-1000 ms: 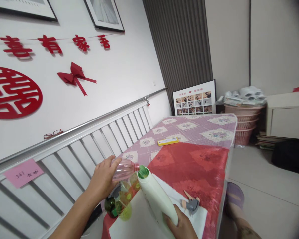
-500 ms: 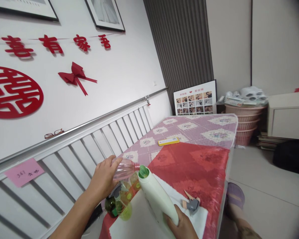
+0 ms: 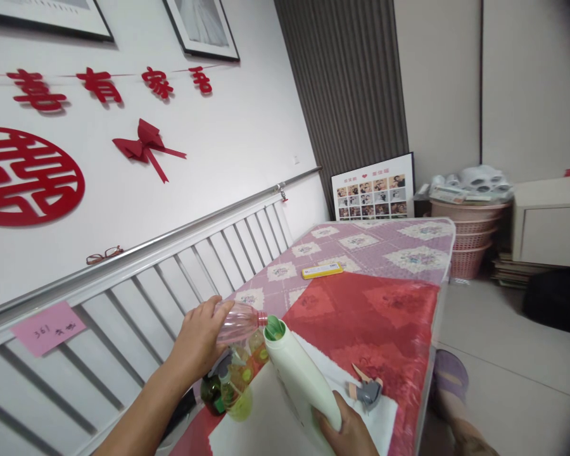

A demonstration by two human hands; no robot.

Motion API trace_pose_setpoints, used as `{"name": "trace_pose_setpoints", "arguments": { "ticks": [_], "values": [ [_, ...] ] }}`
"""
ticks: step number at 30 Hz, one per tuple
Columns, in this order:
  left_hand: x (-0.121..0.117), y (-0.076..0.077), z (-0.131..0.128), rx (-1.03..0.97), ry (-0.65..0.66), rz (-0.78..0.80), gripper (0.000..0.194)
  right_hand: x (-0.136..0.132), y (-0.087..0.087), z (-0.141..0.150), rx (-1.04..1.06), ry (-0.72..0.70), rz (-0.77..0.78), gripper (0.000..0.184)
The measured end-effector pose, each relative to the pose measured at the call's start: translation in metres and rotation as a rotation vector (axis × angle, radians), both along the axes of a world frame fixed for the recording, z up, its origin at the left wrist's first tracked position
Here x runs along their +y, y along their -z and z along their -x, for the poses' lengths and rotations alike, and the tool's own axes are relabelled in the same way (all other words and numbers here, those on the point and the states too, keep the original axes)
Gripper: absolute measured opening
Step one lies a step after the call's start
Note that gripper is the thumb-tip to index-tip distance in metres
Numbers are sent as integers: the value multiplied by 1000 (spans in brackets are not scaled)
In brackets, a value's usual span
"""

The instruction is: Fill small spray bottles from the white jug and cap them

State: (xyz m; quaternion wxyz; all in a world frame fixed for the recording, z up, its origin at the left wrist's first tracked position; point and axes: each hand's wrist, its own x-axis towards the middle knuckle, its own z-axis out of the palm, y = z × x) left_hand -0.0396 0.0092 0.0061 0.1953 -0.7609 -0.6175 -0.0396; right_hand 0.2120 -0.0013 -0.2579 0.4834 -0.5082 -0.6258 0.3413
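Left hand (image 3: 202,335): fingers curled together over the body of a clear pinkish bottle (image 3: 241,322), which lies near level in the air above the left edge of the surface (image 3: 411,229). Right hand (image 3: 349,427): closed around the lower part of a pale green bottle (image 3: 304,379), held tilted over the near part of the surface, its open mouth up and toward the left edge. The pinkish bottle's red-ringed neck is at this mouth; contact of the two rims cannot be told, nor whether liquid passes.

Below the left hand, at the left edge: a dark green bottle (image 3: 211,394) and, just beside it, a yellow-green bottle (image 3: 237,402), both partly hidden.

White sheet (image 3: 254,427) overlies a red cloth (image 3: 361,304). A grey and peach spray head (image 3: 369,392) lies by the sheet's right edge. Yellow box (image 3: 322,271): flat, just beyond the red cloth's far edge.
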Motion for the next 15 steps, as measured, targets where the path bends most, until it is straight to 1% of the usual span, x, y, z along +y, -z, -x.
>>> {"name": "trace_pose_setpoints", "arguments": {
  "ticks": [3, 8, 15],
  "values": [
    [0, 0, 0, -1, 2, 5, 70, 0, -1, 0, 11, 2, -2, 19],
    [1, -1, 0, 5, -2, 9, 70, -1, -2, 0, 10, -2, 6, 22],
    [1, -2, -2, 6, -13, 25, 69, 0, 0, 0, -24, -12, 16, 25]
  ]
}}
